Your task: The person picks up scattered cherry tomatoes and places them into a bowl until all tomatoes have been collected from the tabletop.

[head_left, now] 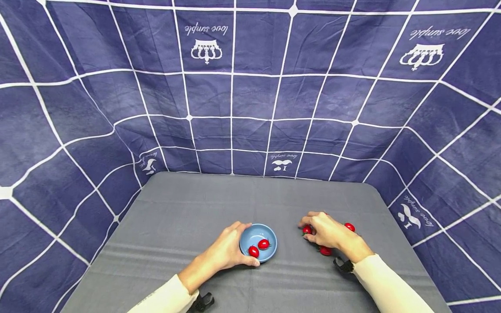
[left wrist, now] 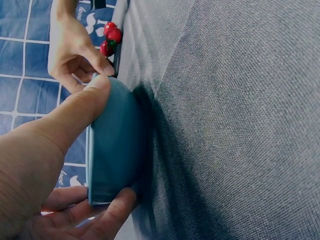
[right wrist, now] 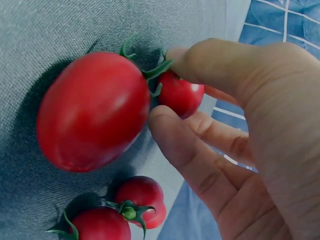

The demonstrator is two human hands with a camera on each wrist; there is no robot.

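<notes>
My left hand (head_left: 225, 248) grips a small blue bowl (head_left: 243, 239) by its side, thumb at the near rim and fingers beyond. Inside the bowl lie two red cherry tomatoes (head_left: 264, 244). The left wrist view shows the thumb (left wrist: 75, 112) on the bowl's wall (left wrist: 117, 140), with fingertips under its edge. Over to the right, my right hand (head_left: 326, 229) has its thumb and fingers curled around one cherry tomato (right wrist: 181, 95) low at the cloth. Beside that hand, a larger-looking cherry tomato (right wrist: 95, 111) with a green stem lies close to the wrist camera.
More cherry tomatoes lie around the right hand, one beyond the wrist (head_left: 349, 227) and one nearer (head_left: 325, 251); the hand partly hides the group. A grey cloth (head_left: 188, 204) covers the table. Blue curtains (head_left: 254, 95) with white lines stand behind and at both sides.
</notes>
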